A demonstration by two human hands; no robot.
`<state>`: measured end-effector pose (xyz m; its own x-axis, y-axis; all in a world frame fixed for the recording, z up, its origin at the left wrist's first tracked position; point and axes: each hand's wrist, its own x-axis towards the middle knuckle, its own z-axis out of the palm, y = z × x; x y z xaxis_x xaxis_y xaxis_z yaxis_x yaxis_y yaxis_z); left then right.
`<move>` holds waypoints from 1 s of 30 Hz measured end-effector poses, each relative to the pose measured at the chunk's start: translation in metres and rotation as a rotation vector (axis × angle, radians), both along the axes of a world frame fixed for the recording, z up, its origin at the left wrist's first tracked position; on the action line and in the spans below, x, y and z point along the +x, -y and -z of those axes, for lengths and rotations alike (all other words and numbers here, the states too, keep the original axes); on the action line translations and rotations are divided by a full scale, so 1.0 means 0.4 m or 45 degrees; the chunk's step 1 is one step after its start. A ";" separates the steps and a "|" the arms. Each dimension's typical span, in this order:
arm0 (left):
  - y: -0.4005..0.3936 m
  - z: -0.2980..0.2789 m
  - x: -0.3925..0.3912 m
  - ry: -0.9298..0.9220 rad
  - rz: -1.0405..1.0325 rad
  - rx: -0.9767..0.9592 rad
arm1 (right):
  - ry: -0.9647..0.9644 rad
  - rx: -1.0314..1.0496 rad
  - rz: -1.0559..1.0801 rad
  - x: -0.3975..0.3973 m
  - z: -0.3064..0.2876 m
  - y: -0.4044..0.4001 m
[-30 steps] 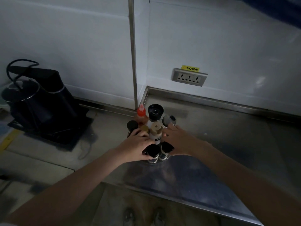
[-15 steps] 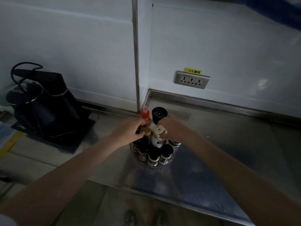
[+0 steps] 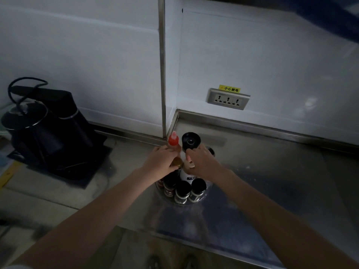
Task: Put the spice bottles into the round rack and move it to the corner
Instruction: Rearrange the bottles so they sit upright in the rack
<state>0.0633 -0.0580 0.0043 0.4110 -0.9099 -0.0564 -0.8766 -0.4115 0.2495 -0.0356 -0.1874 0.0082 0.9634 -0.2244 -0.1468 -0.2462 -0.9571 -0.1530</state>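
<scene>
Currently both hands are on the round rack (image 3: 202, 198), which sits on the steel counter (image 3: 272, 181) a little near of the far wall corner, not yet tucked in against it

Left hand (image 3: 161, 162) is on the left side of the rack, fingers curled in among the bottles; fingertips sit against the red-capped squeeze bottle (image 3: 173, 141) and just above a gold-lidded jar (image 3: 177, 162). Can't tell whether it grips a bottle or the rack itself, fingers are hidden behind the knuckles

Right hand (image 3: 202, 162) is on the right side, fingers bent and narrow, thumb by the white pump bottle (image 3: 187, 174) in the middle. Fingertips touch the base of the black-topped grinder (image 3: 191, 140) at the far side. What it actually clamps: can't tell

Rack is loaded: black-capped spice jars (image 3: 198, 188) in the near row, upright, packed touching each other; taller bottles at the far side. One more dark cap peeks out right of the right hand, too hidden to identify

Elsewhere: black kettle (image 3: 41, 125) on its base at far left, well apart from the rack; wall socket strip (image 3: 228, 98) with a yellow label on the far wall to the right. Scene is dim, jar labels unreadable
</scene>
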 end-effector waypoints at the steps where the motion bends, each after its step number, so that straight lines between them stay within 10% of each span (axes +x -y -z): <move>1: 0.000 -0.001 0.001 0.005 0.019 0.007 | -0.003 -0.008 -0.006 0.002 0.002 0.001; 13: 0.002 0.009 0.007 0.033 -0.012 -0.084 | -0.167 0.182 -0.109 -0.002 -0.028 0.001; 24: -0.038 -0.008 0.049 -0.009 -0.152 -0.511 | 0.257 0.298 0.404 0.059 -0.079 0.125; 30: 0.005 -0.004 0.062 -0.502 -0.446 -0.412 | 0.023 0.522 0.338 0.089 -0.026 0.115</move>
<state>0.0883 -0.0602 0.0060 0.6930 -0.7209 -0.0086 -0.5194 -0.5075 0.6875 0.0001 -0.2333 0.0187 0.8839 -0.3899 -0.2583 -0.4675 -0.7217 -0.5105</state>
